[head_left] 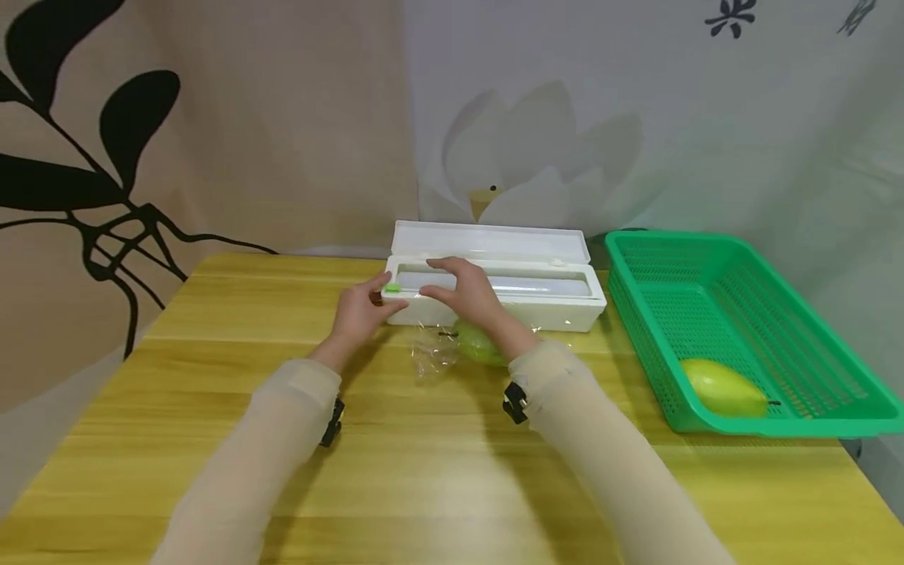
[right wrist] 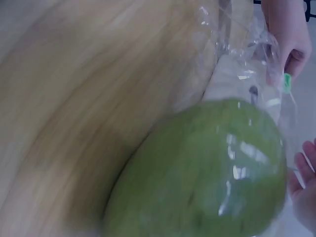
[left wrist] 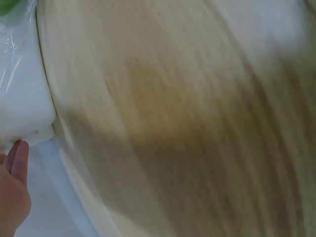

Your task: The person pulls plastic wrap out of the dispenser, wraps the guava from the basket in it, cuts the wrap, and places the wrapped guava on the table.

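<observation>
A white cling film dispenser stands near the table's back with its lid raised and a film roll visible inside. My left hand grips its left end, beside a small green slider; in the left wrist view, the fingertips touch the box's end. Above the front of the dispenser is my right hand, thumb and fingers spread apart, holding nothing. A green pear under clear film lies just in front of the dispenser, partly hidden by my right wrist.
To the right stands a green plastic basket with a yellow-green pear in its near corner. The wooden table backs onto a printed cloth.
</observation>
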### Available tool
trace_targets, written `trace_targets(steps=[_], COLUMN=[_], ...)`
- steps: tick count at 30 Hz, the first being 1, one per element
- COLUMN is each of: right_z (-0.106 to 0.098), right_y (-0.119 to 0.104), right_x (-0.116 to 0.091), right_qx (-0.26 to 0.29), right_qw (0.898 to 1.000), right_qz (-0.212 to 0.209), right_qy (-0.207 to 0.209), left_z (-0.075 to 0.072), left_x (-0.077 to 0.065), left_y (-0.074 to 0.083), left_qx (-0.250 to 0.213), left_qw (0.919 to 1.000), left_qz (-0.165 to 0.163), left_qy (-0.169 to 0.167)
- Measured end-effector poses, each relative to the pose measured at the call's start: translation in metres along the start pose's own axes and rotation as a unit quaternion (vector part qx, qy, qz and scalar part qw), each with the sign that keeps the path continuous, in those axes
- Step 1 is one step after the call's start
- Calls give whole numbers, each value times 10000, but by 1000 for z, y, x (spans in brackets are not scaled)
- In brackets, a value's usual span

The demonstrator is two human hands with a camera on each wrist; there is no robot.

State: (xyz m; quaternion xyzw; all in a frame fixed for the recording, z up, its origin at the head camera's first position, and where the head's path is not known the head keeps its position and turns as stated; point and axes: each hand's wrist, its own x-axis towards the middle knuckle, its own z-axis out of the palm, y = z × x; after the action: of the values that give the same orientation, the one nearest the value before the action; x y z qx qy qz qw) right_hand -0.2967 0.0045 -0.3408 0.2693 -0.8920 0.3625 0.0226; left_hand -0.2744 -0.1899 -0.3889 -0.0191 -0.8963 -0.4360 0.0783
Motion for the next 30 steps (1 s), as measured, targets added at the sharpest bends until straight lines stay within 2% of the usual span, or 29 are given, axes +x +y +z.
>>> trace_targets(steps=[8, 11, 16, 23, 30], right_z=[23, 31, 40, 41, 36], right_y=[-5, -6, -6, -5, -8], right_x=[16, 21, 26, 28, 29], right_qx=[331, 324, -29, -575, -946], right_qw=[9985, 9985, 9997, 9982, 9951], right_qz=[343, 342, 197, -151, -231], right_qy=[-252, -285, -166, 15, -172], left_z=[2, 2, 2, 4, 3], left_x=[-1, 0, 1, 1, 0], left_y=[0, -1, -3, 0, -1], left_qx=[-342, -403, -506, -804, -866], left_qw=[9994, 9991, 9983, 9966, 9959], left_qz=[-2, 55, 120, -90, -259], left_qy=[-24, 88, 280, 170, 103])
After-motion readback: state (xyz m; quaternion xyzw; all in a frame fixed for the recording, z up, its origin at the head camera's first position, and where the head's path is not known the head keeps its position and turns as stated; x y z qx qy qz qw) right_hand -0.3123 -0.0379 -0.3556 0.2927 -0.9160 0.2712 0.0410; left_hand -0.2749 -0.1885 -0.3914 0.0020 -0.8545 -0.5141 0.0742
